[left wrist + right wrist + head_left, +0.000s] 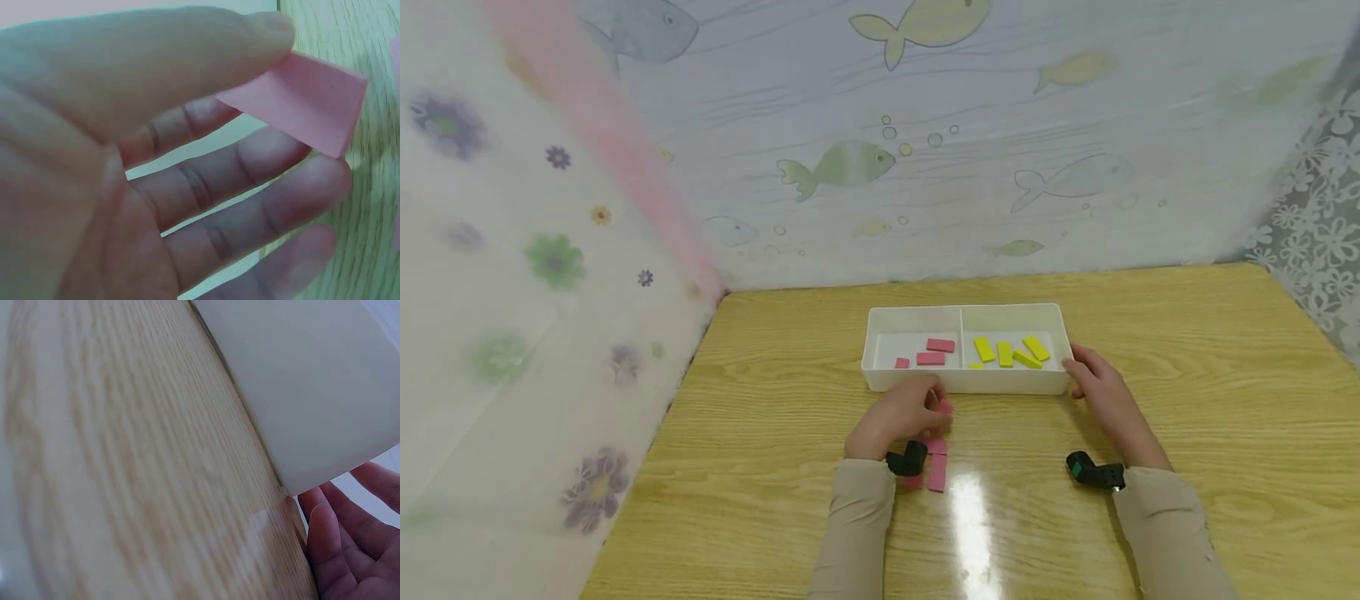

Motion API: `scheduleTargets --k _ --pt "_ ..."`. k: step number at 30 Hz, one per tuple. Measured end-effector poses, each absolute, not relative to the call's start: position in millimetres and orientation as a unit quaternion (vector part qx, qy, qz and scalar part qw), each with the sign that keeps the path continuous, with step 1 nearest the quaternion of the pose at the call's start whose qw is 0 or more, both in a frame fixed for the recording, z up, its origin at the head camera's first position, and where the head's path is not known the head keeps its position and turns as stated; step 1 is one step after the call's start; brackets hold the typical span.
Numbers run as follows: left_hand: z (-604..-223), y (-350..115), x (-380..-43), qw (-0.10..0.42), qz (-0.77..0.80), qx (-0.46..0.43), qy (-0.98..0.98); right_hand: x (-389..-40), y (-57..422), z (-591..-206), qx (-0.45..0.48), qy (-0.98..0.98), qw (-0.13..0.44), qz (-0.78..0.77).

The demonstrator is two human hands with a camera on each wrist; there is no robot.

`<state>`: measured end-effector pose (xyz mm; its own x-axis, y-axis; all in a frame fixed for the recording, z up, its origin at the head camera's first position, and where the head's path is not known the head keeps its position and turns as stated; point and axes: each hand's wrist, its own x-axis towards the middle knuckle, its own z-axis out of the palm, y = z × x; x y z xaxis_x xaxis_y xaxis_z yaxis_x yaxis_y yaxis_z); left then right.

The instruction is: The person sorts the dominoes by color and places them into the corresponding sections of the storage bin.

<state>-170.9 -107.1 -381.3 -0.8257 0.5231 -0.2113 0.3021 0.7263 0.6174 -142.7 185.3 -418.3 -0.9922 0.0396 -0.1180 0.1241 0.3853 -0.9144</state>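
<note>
My left hand (901, 417) pinches a flat pink block (319, 103) between thumb and fingers, just in front of the white divided box (1000, 382). More pink blocks (937, 473) lie on the table beneath and beside that hand, partly hidden by the wrist. Three pink blocks (930, 358) show in the box's left compartment. Several yellow blocks (1005, 354) lie in the right one. At the box's front right corner, my right hand (1101, 392) touches the end wall with loosely bent fingers (325, 531).
The wooden table (760, 433) reaches back to a wall hanging (955, 217) with fish drawings. A flower-patterned sheet (550, 333) borders the left side, and lacy fabric (1322, 225) hangs at the right. Each wrist carries a black camera mount (1090, 471).
</note>
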Motion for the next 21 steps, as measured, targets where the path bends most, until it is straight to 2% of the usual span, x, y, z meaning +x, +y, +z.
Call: scheduleTargets --k 5,21 --pt "-380.8 -108.3 -172.7 0.165 0.268 0.242 0.918 -142.7 185.4 -418.1 0.043 0.834 0.031 -0.549" --pt "-377.9 -109.7 -171.2 0.148 0.282 0.220 0.922 -142.1 185.7 -420.7 0.046 0.834 0.032 -0.549"
